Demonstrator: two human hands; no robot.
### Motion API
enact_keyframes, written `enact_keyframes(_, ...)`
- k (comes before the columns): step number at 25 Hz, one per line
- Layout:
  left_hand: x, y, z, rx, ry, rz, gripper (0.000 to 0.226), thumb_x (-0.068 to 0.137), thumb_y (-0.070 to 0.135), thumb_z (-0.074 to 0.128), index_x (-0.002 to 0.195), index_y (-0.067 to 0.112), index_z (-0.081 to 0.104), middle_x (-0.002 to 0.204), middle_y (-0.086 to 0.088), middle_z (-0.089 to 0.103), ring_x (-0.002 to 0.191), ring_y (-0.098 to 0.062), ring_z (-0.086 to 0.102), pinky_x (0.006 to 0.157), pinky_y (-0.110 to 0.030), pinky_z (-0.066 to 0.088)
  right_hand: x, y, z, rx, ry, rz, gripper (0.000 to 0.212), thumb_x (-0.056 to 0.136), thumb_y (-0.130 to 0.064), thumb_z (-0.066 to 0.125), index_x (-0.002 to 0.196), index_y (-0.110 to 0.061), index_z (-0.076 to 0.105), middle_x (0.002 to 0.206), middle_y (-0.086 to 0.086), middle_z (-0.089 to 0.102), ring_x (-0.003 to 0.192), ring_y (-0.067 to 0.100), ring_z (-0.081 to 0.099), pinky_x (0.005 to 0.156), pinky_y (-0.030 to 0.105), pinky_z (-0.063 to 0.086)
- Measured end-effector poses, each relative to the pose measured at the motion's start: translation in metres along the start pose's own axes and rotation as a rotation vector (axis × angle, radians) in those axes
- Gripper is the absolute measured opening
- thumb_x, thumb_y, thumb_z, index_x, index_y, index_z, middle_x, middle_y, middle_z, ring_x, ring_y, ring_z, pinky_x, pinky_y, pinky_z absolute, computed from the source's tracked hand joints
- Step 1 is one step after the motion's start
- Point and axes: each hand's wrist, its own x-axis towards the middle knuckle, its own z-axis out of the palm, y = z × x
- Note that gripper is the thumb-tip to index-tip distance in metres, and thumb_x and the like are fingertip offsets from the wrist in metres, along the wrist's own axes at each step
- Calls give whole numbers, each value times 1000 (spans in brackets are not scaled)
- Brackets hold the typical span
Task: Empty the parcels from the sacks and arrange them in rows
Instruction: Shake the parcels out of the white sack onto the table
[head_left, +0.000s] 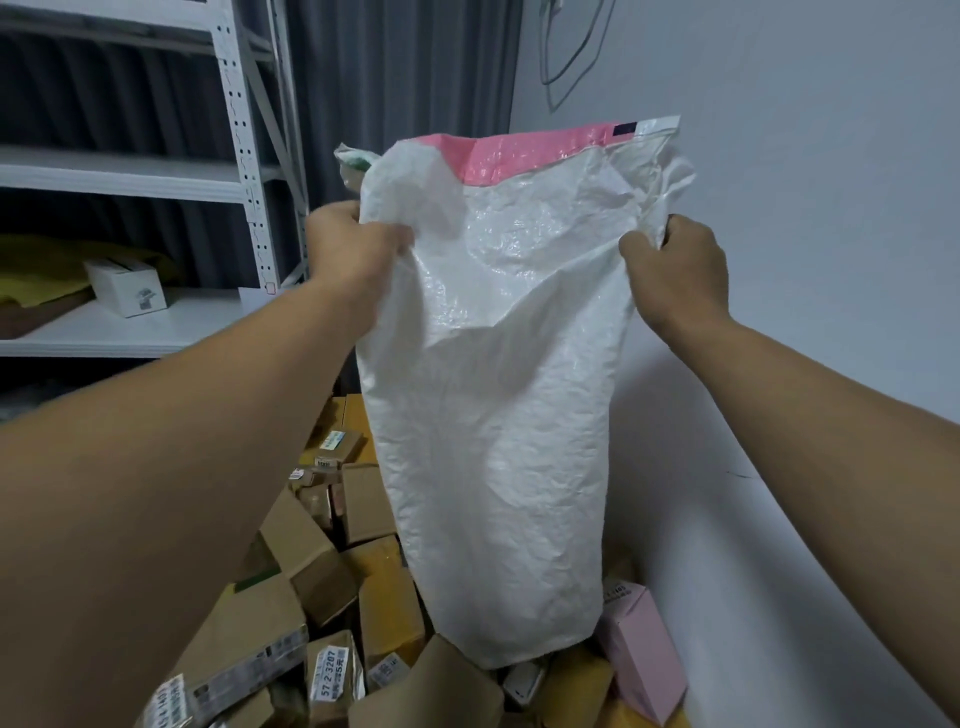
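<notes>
Holding up a big white woven plastic sack (498, 415) by its upper sides, right over a heap of brown cardboard parcels (311, 566). Clamping a fistful of fabric with the left grip (358, 244) at the left edge and another with the right grip (675, 270) at the right edge. Both closed tight round the weave, roughly level, well apart.

Hanging with the long axis straight up and down, so below and between the two grips. Pink band (535, 153) and seam up top, bottom end touching the heap. Looks like closed end up and mouth down, though can't see the mouth itself from here. Looks limp and flat too, so probably little or nothing inside. Only guessing, can't see in.

Going by that, pretty much the tail of the emptying step, with no rows started yet. Just a jumble of labelled boxes, plus a pale pink carton (644, 649) just beside the sack's lower right, near the grey wall (831, 208).

Next bit probably calls for a lift straight up along that long axis, or a shake, to clear the mouth off the pile. Equal share for both grips, neither nearer. Worth watching for a parcel snagged in a fold.

Off to the left, white metal shelving (244, 171) with a small white box (127, 286) on it.
</notes>
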Motion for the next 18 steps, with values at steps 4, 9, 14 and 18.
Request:
enact_keyframes(4,-10,-21,-9,-6,-7,-94,10,85,9,71,80,16,65,78,-1,64,74,-19,62,61,-26,46,-16,13,14,275,-239,89,46,83,-39,76,115,-18,51,101,-12,60,89,7,61,74,26,50)
enact_keyframes(9,-5,-22,-21,-133,15,-211,12,88,16,71,97,9,70,83,-1,67,79,-18,62,66,-27,48,-33,28,28,344,-641,188,43,77,-20,85,116,-18,67,104,-8,76,96,9,72,78,21,54)
enact_keyframes(14,-13,-7,-31,-402,-335,-198,38,92,33,64,124,13,65,113,-7,74,107,-30,70,98,-49,51,-30,-26,51,336,-537,94,18,86,-6,60,98,1,71,98,21,72,99,37,70,80,45,59)
enact_keyframes(18,-5,20,-65,-465,-486,-83,48,94,42,60,134,16,57,127,-9,68,118,-30,65,103,-50,48,-5,-85,38,386,-348,99,18,79,1,50,84,-8,66,79,13,64,71,31,66,58,40,52)
